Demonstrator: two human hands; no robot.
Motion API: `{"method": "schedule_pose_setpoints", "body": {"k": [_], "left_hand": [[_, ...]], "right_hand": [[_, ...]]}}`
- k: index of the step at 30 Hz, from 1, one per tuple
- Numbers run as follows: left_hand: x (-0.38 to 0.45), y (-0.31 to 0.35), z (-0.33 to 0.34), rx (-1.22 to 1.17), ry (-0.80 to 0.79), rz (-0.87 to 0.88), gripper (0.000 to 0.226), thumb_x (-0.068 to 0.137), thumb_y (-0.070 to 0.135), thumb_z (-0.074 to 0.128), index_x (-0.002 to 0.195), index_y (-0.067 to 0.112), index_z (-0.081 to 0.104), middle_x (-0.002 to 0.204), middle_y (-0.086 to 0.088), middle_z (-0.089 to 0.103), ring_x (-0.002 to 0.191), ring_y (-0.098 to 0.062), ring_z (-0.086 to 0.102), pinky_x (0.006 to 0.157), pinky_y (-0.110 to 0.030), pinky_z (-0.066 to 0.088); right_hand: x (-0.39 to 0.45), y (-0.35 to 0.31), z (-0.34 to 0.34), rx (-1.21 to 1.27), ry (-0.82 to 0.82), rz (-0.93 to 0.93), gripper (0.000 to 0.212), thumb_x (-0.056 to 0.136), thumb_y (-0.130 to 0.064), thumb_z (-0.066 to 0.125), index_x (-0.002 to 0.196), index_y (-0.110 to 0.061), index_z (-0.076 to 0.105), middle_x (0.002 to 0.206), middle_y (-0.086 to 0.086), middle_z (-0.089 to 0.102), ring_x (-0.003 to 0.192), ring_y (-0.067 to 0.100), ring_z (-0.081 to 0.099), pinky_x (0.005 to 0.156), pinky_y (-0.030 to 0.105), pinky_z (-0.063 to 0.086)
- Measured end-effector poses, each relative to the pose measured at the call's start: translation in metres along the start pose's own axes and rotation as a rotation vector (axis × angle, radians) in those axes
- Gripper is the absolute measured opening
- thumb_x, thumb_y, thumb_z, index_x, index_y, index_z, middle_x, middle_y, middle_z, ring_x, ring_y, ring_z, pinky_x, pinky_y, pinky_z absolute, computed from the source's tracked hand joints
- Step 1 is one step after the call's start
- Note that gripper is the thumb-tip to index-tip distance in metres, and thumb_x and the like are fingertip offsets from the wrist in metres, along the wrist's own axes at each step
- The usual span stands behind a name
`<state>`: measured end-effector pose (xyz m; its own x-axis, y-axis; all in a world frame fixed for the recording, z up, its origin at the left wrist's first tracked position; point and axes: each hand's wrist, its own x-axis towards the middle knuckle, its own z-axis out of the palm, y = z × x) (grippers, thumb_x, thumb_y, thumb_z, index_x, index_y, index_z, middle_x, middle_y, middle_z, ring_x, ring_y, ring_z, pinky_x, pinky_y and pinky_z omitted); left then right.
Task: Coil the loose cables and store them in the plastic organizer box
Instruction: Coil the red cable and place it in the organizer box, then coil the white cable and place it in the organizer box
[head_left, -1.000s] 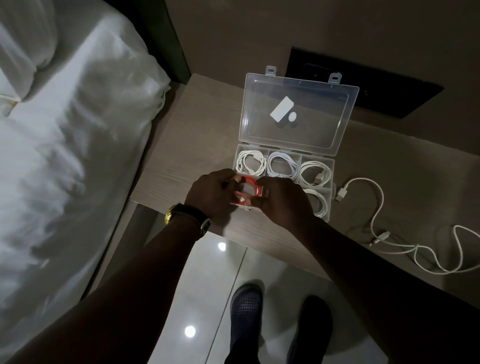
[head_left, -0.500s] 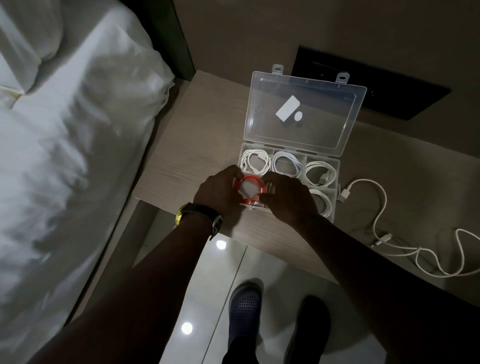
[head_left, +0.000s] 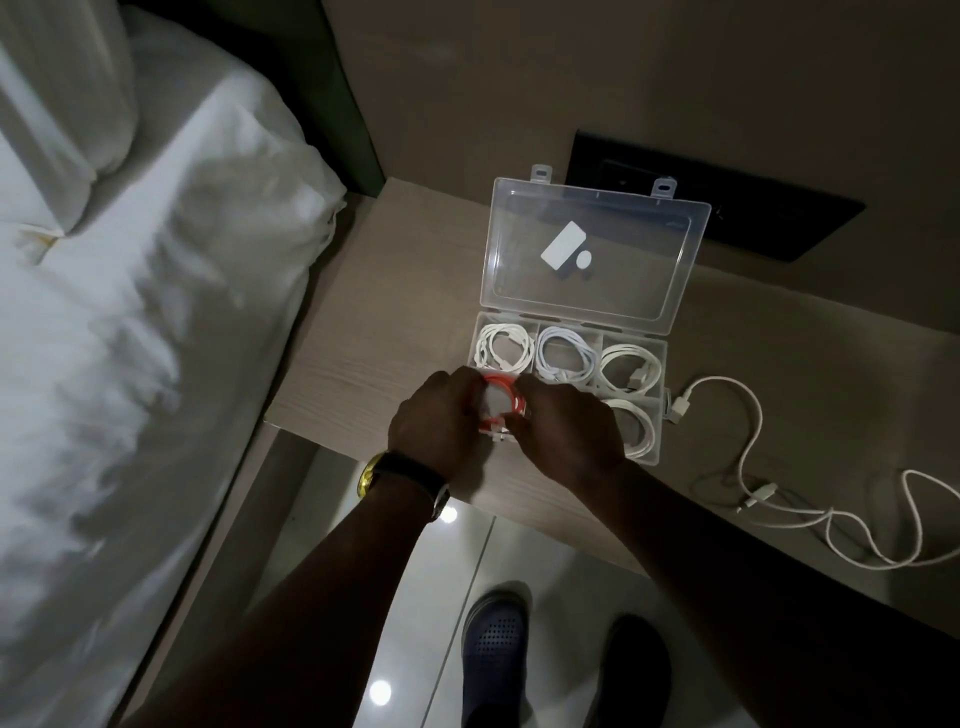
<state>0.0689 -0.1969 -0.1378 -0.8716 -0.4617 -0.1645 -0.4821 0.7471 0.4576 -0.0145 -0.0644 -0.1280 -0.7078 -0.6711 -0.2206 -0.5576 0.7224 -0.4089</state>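
surface (head_left: 395, 312): pale wood-grain, beside the bed (head_left: 130, 338)
organizer box (head_left: 652, 452): open, lid up, near the front edge
loose cable (head_left: 753, 441): white, sprawled right of the box

Dim room — white bed (head_left: 130, 364) left, pale wood table (head_left: 384, 312), beige wall (head_left: 623, 78), glossy floor (head_left: 332, 519).

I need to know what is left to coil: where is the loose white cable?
In the head view, the loose white cable lies uncoiled on the wooden tabletop, right of the organizer box, its plug almost at the box's right wall.
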Motion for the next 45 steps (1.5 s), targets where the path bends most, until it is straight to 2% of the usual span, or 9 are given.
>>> {"method": "schedule_pose_setpoints", "body": {"k": [10, 14, 20, 23, 26, 32, 35, 40, 45], "left_hand": [[-0.029, 0.005, -0.006, -0.193, 0.149, 0.006, 0.051, 0.081, 0.049, 0.045, 0.125, 0.025, 0.056, 0.098, 0.001, 0.059, 0.069, -0.013, 0.055, 0.057, -0.018, 0.04], [-0.04, 0.021, -0.006, -0.242, 0.214, 0.024, 0.027, 0.088, 0.03, 0.057, 0.115, 0.029, 0.06, 0.09, 0.006, 0.057, 0.064, -0.006, 0.048, 0.058, -0.02, 0.036], [-0.052, 0.064, 0.01, -0.37, 0.167, 0.116, 0.031, 0.085, 0.016, 0.059, 0.115, 0.022, 0.064, 0.096, 0.009, 0.063, 0.077, -0.003, 0.054, 0.07, -0.019, 0.044], [-0.051, 0.089, 0.02, -0.425, 0.113, 0.167, 0.025, 0.086, 0.016, 0.059, 0.109, 0.023, 0.067, 0.098, 0.008, 0.067, 0.08, -0.005, 0.058, 0.073, -0.022, 0.046], [-0.045, 0.113, 0.03, -0.476, 0.09, 0.214, 0.02, 0.086, 0.012, 0.061, 0.101, 0.024, 0.069, 0.096, 0.009, 0.069, 0.084, -0.006, 0.061, 0.076, -0.022, 0.048], [-0.023, 0.161, 0.047, -0.541, 0.022, 0.16, 0.027, 0.092, 0.023, 0.06, 0.118, 0.023, 0.064, 0.112, 0.01, 0.065, 0.103, -0.009, 0.06, 0.09, -0.028, 0.048], [-0.01, 0.189, 0.048, -0.615, -0.26, 0.013, 0.04, 0.092, 0.04, 0.059, 0.129, 0.026, 0.058, 0.121, 0.015, 0.061, 0.111, -0.004, 0.057, 0.095, -0.024, 0.044], [-0.014, 0.232, 0.043, -1.021, -0.451, -0.153, 0.025, 0.097, 0.021, 0.053, 0.09, 0.005, 0.071, 0.061, 0.008, 0.065, 0.064, -0.013, 0.056, 0.066, -0.024, 0.047], [-0.01, 0.249, 0.026, -1.868, -0.647, -0.541, 0.031, 0.096, 0.033, 0.051, 0.075, 0.014, 0.061, 0.052, 0.006, 0.04, 0.045, -0.008, 0.036, 0.05, -0.023, 0.032]], "right_hand": [[-0.026, 0.009, -0.004, 0.17, 0.149, 0.006, 0.025, 0.092, -0.034, 0.056, 0.116, -0.026, 0.06, 0.085, -0.001, 0.074, 0.083, 0.023, 0.071, 0.068, 0.029, 0.045], [-0.059, 0.047, -0.031, 0.192, 0.242, 0.181, 0.019, 0.093, -0.038, 0.054, 0.106, -0.027, 0.064, 0.09, -0.001, 0.076, 0.088, 0.023, 0.069, 0.072, 0.029, 0.046], [-0.068, 0.147, -0.05, 0.034, 0.449, 0.363, 0.022, 0.086, -0.015, 0.063, 0.107, -0.013, 0.069, 0.104, 0.014, 0.067, 0.093, 0.037, 0.063, 0.082, 0.034, 0.042], [-0.048, 0.194, -0.041, -0.125, 0.333, 0.468, 0.042, 0.083, -0.016, 0.063, 0.124, -0.009, 0.058, 0.124, 0.017, 0.057, 0.107, 0.041, 0.052, 0.092, 0.039, 0.03], [-0.038, 0.215, -0.037, -0.261, 0.106, 0.495, 0.017, 0.083, -0.02, 0.053, 0.095, -0.011, 0.059, 0.101, 0.015, 0.063, 0.097, 0.039, 0.055, 0.085, 0.042, 0.035], [-0.075, 0.189, -0.083, 0.299, 0.263, 0.4, 0.01, 0.095, -0.018, 0.05, 0.088, -0.025, 0.052, 0.081, -0.003, 0.062, 0.07, 0.02, 0.058, 0.061, 0.033, 0.041], [-0.093, 0.174, -0.107, 0.42, 0.266, 0.325, 0.01, 0.094, -0.021, 0.054, 0.086, -0.025, 0.052, 0.076, -0.006, 0.063, 0.067, 0.012, 0.06, 0.063, 0.035, 0.047], [-0.093, 0.174, -0.122, 0.578, 0.363, 0.261, 0.018, 0.092, -0.013, 0.059, 0.087, -0.029, 0.053, 0.074, -0.001, 0.063, 0.068, 0.021, 0.063, 0.066, 0.046, 0.054], [-0.094, 0.181, -0.119, 0.558, 0.334, 0.254, 0.009, 0.095, -0.034, 0.057, 0.087, -0.031, 0.057, 0.07, -0.007, 0.061, 0.06, 0.007, 0.057, 0.059, 0.034, 0.051]]}}
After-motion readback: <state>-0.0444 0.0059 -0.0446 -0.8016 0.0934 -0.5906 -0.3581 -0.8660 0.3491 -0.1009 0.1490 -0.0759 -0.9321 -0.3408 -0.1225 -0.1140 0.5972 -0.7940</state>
